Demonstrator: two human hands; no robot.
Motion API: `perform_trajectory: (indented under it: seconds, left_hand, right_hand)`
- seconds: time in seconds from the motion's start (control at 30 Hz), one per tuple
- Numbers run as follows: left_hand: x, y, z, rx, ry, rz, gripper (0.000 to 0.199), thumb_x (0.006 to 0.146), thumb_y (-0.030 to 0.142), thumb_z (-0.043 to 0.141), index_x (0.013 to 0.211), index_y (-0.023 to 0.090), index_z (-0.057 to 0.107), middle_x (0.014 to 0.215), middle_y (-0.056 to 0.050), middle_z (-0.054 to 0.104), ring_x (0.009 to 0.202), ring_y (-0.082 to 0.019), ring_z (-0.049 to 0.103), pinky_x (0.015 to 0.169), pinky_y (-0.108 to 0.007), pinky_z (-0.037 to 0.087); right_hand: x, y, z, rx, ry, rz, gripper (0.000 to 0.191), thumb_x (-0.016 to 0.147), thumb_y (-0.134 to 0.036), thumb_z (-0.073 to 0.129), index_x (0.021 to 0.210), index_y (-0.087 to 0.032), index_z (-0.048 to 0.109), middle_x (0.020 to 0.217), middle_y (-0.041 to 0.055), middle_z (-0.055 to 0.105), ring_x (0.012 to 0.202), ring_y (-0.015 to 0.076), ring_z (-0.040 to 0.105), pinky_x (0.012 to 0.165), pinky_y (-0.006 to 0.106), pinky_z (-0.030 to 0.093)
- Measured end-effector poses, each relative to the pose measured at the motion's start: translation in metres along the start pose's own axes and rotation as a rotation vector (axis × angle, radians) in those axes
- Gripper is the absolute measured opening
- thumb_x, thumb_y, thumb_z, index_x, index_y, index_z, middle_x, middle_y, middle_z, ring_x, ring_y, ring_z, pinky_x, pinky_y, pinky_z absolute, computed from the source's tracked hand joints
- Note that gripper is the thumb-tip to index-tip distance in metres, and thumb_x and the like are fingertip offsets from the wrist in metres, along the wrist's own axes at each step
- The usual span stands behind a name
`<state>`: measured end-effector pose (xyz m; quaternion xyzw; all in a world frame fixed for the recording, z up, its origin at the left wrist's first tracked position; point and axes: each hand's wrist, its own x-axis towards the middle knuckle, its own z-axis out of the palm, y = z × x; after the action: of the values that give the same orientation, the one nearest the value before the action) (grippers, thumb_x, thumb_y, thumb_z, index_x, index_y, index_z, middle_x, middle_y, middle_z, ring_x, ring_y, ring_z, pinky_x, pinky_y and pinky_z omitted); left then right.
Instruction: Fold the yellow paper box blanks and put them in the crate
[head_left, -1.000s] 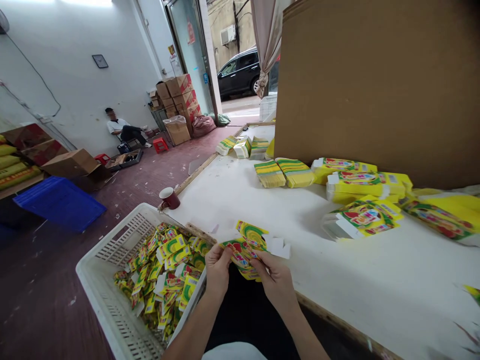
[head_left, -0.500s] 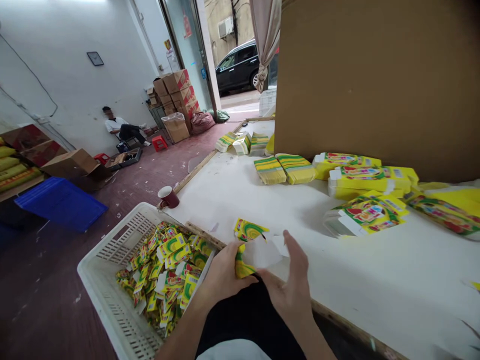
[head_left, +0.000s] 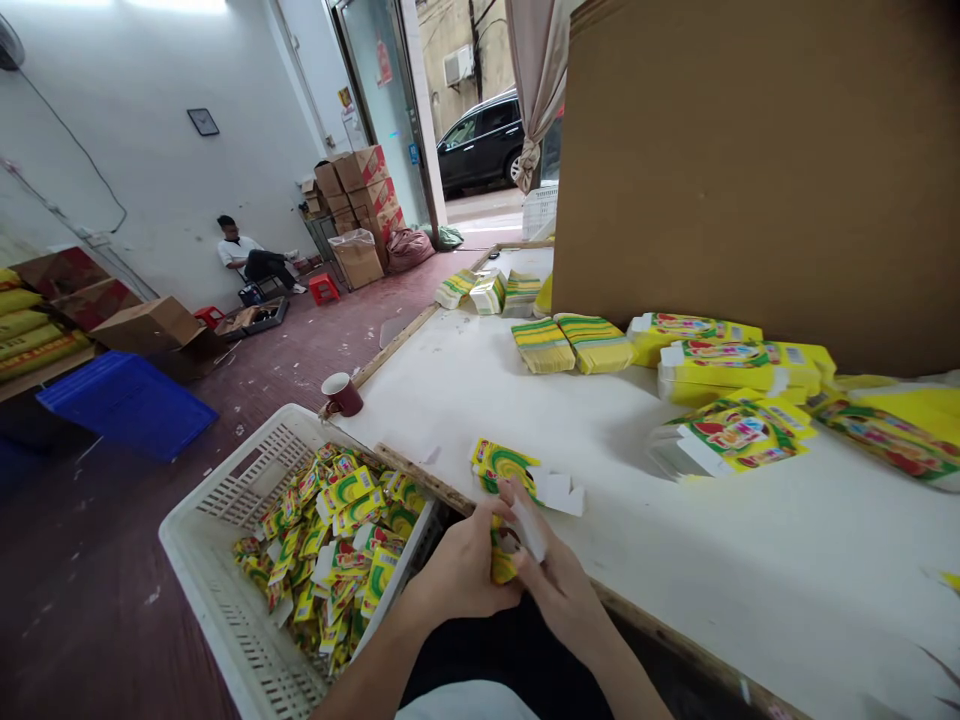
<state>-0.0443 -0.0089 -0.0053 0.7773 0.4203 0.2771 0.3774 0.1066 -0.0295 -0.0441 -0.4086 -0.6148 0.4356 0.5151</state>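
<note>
Yellow and green printed card, with a white panel exposed, forms the carton (head_left: 505, 567) held between the two hands at the near edge of the white tabletop (head_left: 720, 560). The left hand (head_left: 466, 565) bears on the left side of the carton, fingers curled and pinching the card. The right hand (head_left: 559, 595) bears on the right side, fingers bent around the white panel and pinching it; some fingertip contacts are hidden by the hands. Just beyond the hands, a flattened box (head_left: 504, 462) lies on the tabletop, its white flaps extending to the right. To the left, against the near edge, a white perforated crate (head_left: 217, 600) contains a loose heap of small printed packs (head_left: 352, 545). A dark red mug (head_left: 343, 398) stands upright at the left edge of the tabletop, near the far corner of the crate. Farther back, two yellow-green stacks (head_left: 543, 348) rest side by side. To the right of these, larger printed bundles (head_left: 739, 435) lie in front of an upright brown cardboard sheet (head_left: 750, 180). On the far left, a seated person (head_left: 262, 262) is positioned near the wall.
</note>
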Motion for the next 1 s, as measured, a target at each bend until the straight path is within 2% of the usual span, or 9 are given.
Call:
perform_trajectory:
  seconds: [0.13, 0.27, 0.33, 0.4, 0.5, 0.6, 0.77, 0.9, 1.0]
  left_hand:
    - [0.004, -0.008, 0.001, 0.102, 0.025, 0.112, 0.074, 0.067, 0.016, 0.068, 0.134, 0.019, 0.038, 0.124, -0.014, 0.057, 0.11, -0.028, 0.061, 0.097, -0.044, 0.05]
    - [0.003, -0.012, 0.0, 0.105, 0.366, -0.028, 0.087, 0.06, 0.026, 0.083, 0.135, 0.02, 0.039, 0.132, -0.016, 0.052, 0.12, -0.033, 0.055, 0.104, -0.051, 0.044]
    - [0.004, -0.01, -0.001, -0.048, 0.523, -0.094, 0.083, 0.057, 0.031, 0.088, 0.129, 0.023, 0.047, 0.131, -0.013, 0.055, 0.125, -0.034, 0.052, 0.107, -0.051, 0.041]
    - [0.008, -0.006, 0.001, -0.41, 0.592, -0.117, 0.078, 0.061, 0.034, 0.087, 0.128, 0.025, 0.049, 0.126, -0.01, 0.059, 0.12, -0.03, 0.057, 0.103, -0.046, 0.046]
    - [0.015, 0.004, 0.005, -0.97, 0.617, -0.126, 0.067, 0.067, 0.036, 0.082, 0.126, 0.026, 0.053, 0.116, -0.007, 0.066, 0.109, -0.025, 0.064, 0.096, -0.04, 0.05]
    - [0.022, 0.012, 0.005, -1.241, 0.714, -0.132, 0.046, 0.073, 0.035, 0.076, 0.114, 0.024, 0.061, 0.101, -0.005, 0.069, 0.098, -0.021, 0.068, 0.092, -0.037, 0.052]
    - [0.025, 0.017, 0.007, -1.345, 0.801, -0.047, 0.027, 0.078, 0.039, 0.07, 0.096, 0.019, 0.066, 0.076, -0.001, 0.064, 0.073, -0.015, 0.064, 0.085, -0.035, 0.055]
    - [0.022, 0.02, 0.022, -1.281, 0.79, -0.115, 0.032, 0.073, 0.043, 0.073, 0.094, 0.019, 0.067, 0.076, -0.002, 0.064, 0.076, -0.017, 0.066, 0.085, -0.035, 0.055]
    - [0.019, 0.015, 0.024, -1.201, 0.793, -0.172, 0.035, 0.073, 0.045, 0.073, 0.095, 0.018, 0.067, 0.079, -0.004, 0.066, 0.081, -0.018, 0.067, 0.084, -0.033, 0.055]
  right_hand:
    - [-0.003, -0.006, 0.004, -0.244, -0.079, -0.155, 0.058, 0.095, -0.019, 0.048, 0.151, -0.03, 0.039, 0.16, 0.0065, 0.036, 0.146, 0.0254, 0.037, 0.114, 0.043, 0.042]
    - [0.005, 0.009, -0.005, -0.195, 0.158, -0.146, 0.045, 0.092, -0.019, 0.052, 0.134, -0.032, 0.062, 0.148, 0.006, 0.053, 0.135, 0.0259, 0.053, 0.11, 0.044, 0.047]
    - [0.009, 0.018, -0.01, -0.116, 0.324, -0.077, 0.04, 0.093, -0.024, 0.055, 0.132, -0.031, 0.064, 0.144, 0.0073, 0.057, 0.134, 0.0266, 0.054, 0.11, 0.047, 0.047]
    - [0.011, 0.023, -0.01, -0.059, 0.38, -0.052, 0.041, 0.094, -0.028, 0.056, 0.135, -0.03, 0.061, 0.144, 0.0079, 0.058, 0.135, 0.0262, 0.053, 0.11, 0.048, 0.046]
    - [0.01, 0.019, -0.001, -0.086, 0.279, -0.132, 0.041, 0.093, -0.03, 0.059, 0.134, -0.031, 0.061, 0.146, 0.0084, 0.055, 0.135, 0.0263, 0.053, 0.11, 0.047, 0.046]
    - [0.005, 0.008, 0.01, -0.137, 0.158, -0.219, 0.04, 0.092, -0.029, 0.061, 0.132, -0.032, 0.064, 0.149, 0.0098, 0.052, 0.134, 0.0269, 0.054, 0.107, 0.043, 0.05]
    - [0.002, -0.006, 0.014, -0.021, 0.017, -0.131, 0.033, 0.089, -0.03, 0.066, 0.122, -0.032, 0.07, 0.145, 0.0109, 0.055, 0.132, 0.0287, 0.055, 0.103, 0.043, 0.052]
    - [0.005, -0.001, 0.022, 0.287, 0.037, 0.033, 0.019, 0.081, -0.037, 0.075, 0.095, -0.026, 0.074, 0.138, 0.0118, 0.06, 0.126, 0.0313, 0.06, 0.095, 0.042, 0.057]
    - [0.006, 0.002, 0.029, 0.347, 0.06, 0.058, 0.024, 0.081, -0.039, 0.075, 0.1, -0.026, 0.069, 0.142, 0.0117, 0.056, 0.129, 0.0301, 0.057, 0.1, 0.044, 0.054]
